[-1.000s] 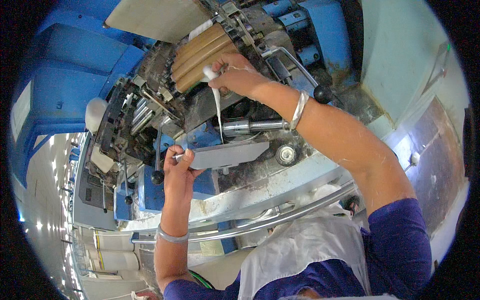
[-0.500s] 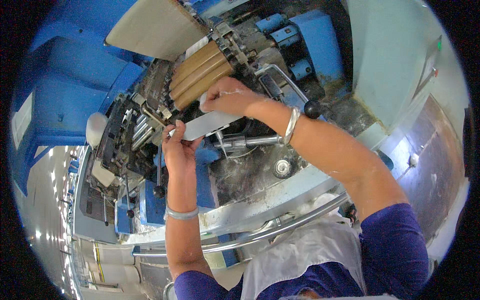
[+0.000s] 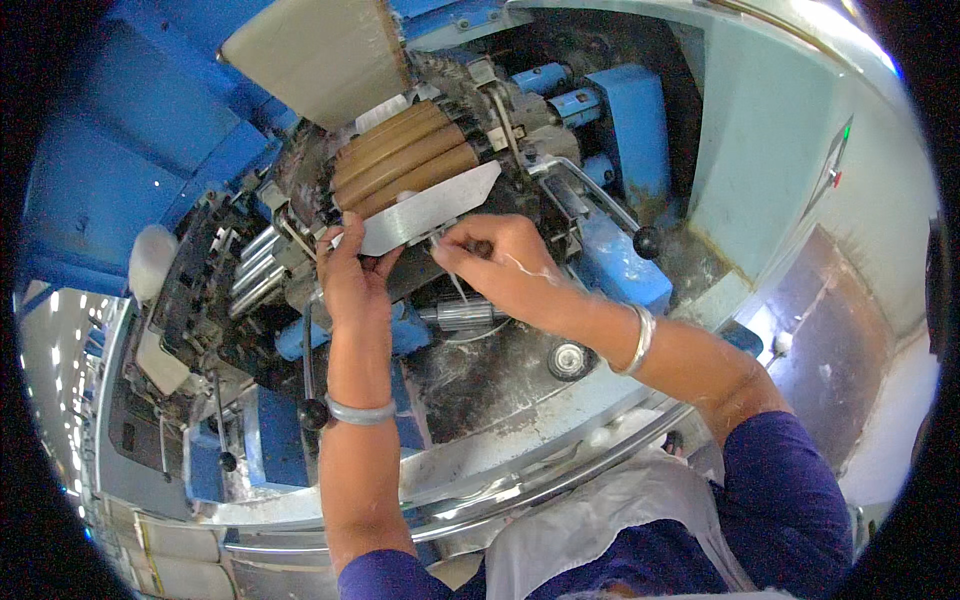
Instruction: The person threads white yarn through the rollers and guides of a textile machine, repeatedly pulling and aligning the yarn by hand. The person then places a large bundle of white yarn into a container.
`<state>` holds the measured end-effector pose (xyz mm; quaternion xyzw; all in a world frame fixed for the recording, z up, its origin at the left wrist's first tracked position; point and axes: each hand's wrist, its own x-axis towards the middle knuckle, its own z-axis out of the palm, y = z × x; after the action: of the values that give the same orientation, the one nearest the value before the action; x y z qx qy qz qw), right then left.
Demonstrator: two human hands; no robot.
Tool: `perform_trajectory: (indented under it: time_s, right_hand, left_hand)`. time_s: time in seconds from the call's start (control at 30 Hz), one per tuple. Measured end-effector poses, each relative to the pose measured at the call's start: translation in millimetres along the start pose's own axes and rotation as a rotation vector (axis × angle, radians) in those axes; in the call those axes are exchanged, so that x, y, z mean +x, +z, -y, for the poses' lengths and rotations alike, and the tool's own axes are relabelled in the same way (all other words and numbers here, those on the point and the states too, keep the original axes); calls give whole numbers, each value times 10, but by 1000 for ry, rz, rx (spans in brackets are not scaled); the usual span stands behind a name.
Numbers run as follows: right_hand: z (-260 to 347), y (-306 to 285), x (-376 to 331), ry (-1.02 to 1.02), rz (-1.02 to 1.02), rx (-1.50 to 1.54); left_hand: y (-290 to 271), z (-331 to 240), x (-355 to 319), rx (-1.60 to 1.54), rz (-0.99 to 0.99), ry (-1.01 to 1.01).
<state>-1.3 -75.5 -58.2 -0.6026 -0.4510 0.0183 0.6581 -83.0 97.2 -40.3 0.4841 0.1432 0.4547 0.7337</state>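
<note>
- Head view: one wide fisheye, head-worn, left of a side-by-side pair.
- Facing: down and forward, from above the white apron toward the brown rollers.
- Range: near; left hand and right hand around mid-frame.
- Rim: black-cornered; tubular metal rail bowed.

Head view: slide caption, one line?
Left hand holds a grey plate beside brown rollers; right hand near the plate's lower edge.

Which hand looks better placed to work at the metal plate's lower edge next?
Probably the right hand: its fingers are close to that edge, around midway along the metal plate. The left hand has its grip on the plate's left end, so it seems better suited to holding.
</note>
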Motion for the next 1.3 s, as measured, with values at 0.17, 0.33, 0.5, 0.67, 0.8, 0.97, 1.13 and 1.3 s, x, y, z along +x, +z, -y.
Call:
perform_trajectory:
  time_s: [0.17,0.33,0.5,0.67,0.8,0.97,1.13,1.3]
  right_hand:
    - [-273,61,-34,123,-22,-50]
    - [-444,202,259,185,20,-115]
    - [-553,303,448,14,-66,-140]
    - [-698,368,560,-342,-204,-160]
    - [-794,343,598,-444,-204,-206]
    - [-884,359,585,-394,-233,-271]
    - [-884,308,538,-311,-109,-391]
    - [-775,252,459,-365,-55,-615]
  left_hand:
    - [45,-1,-37,-144,13,17]
    - [100,-10,-58,-144,-69,9]
    - [67,32,-27,-271,27,58]
    - [56,48,18,-317,134,79]
    - [40,47,-30,-52,108,-74]
    - [14,104,-13,-119,220,-131]
    - [-30,198,27,-329,217,-109]
    - [-28,250,15,-307,166,-129]
